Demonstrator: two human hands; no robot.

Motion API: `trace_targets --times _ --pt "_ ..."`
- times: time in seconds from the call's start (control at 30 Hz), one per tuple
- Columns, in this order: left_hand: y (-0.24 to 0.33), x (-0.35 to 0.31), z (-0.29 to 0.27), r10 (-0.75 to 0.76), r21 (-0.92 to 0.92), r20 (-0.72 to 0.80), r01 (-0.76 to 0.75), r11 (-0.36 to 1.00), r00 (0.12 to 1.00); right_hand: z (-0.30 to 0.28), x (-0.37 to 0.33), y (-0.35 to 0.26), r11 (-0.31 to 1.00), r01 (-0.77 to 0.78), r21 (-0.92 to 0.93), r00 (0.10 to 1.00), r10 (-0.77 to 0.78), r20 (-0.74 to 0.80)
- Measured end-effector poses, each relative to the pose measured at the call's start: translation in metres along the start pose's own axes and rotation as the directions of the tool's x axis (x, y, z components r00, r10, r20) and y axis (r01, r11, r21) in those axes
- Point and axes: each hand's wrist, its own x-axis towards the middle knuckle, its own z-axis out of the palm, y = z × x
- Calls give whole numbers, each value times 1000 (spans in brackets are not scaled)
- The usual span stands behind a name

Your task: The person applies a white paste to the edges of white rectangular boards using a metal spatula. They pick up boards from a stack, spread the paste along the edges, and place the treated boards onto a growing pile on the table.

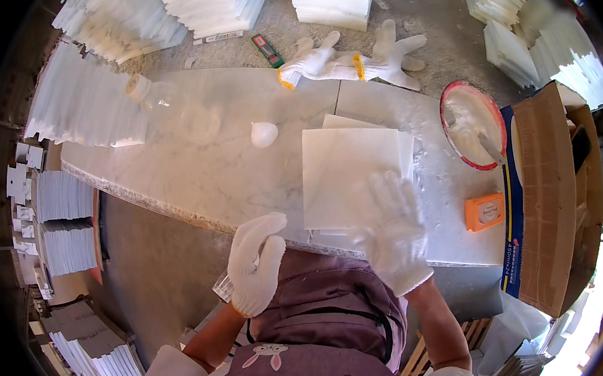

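Note:
My right hand (pixel 393 233), in a white knitted glove, lies over a stack of square white tiles (pixel 338 159), fingers spread and slightly blurred. My left hand (pixel 257 265), gloved alike, is in front of the table's near edge with its fingers curled toward the thumb. A clear, see-through object (pixel 223 287) shows beside its heel; what sits inside the curl is mostly hidden. Left of the tiles, a small white rounded piece (pixel 264 134) rests on the marble tabletop (pixel 246 184).
A clear bottle (pixel 157 96) lies at the left. Spare white gloves (pixel 356 62) and a green-red box (pixel 267 50) are at the back. On the right are a red-rimmed bowl of white paste (pixel 470 126), an orange box (pixel 484 212) and a cardboard box (pixel 545 198). Tile stacks (pixel 91 96) stand around.

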Motion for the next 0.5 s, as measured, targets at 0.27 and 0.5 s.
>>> trace_targets --times 0.27,0.5 --pt "0 19 10 -434 -399 237 494 772 869 -14 -60 -40 715 28 698 939 -259 228" --pt "2 40 6 -536 -321 453 692 647 712 -16 -68 -34 842 -89 532 983 161 -90"
